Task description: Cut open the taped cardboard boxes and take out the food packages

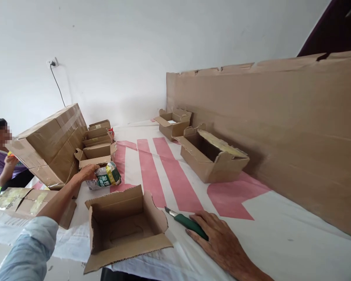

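My left hand (87, 172) reaches out across the table and grips a crinkled silver, green and yellow packet (107, 176) lying beside small cardboard boxes. An open, empty cardboard box (125, 227) stands right in front of me, flaps spread. My right hand (219, 239) rests flat on the white and pink table cover, its fingers lying over the handle of a green utility knife (183, 220) whose blade points to the left. The fingers do not close around the knife.
Two open boxes (211, 156) (173, 123) stand along a tall cardboard sheet (280, 128) on the right. A large taped carton (51, 144) tilts at the left with stacked small boxes (97, 145) beside it. A person (1, 156) sits at far left.
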`<state>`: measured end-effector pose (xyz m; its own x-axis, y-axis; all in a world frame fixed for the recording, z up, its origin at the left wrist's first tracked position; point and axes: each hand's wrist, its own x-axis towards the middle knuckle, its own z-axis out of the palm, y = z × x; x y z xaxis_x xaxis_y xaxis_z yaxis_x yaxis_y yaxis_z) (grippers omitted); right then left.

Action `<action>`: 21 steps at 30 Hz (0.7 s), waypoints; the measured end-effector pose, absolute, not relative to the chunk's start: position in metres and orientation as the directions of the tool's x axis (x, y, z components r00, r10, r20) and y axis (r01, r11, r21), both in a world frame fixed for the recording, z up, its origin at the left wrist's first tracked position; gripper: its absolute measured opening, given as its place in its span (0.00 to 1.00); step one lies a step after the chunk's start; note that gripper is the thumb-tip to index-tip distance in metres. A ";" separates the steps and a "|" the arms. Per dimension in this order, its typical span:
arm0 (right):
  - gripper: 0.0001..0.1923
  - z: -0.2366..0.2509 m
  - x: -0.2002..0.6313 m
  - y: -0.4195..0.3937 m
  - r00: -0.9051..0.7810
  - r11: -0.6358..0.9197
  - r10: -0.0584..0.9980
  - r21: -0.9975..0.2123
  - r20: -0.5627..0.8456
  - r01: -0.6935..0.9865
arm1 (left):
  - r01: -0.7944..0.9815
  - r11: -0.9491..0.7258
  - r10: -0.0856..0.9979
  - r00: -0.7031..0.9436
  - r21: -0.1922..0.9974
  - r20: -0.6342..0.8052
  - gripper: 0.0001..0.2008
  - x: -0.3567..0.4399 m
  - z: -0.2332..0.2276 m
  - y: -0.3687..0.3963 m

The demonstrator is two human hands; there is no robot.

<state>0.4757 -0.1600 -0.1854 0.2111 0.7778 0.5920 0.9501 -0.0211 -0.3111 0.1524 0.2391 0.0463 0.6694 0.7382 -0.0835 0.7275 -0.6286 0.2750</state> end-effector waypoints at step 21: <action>0.20 -0.188 0.472 -0.164 0.194 -0.044 0.732 -0.239 0.653 0.970 | 0.788 -0.587 0.762 0.615 -0.185 0.202 0.32 0.165 -0.005 0.201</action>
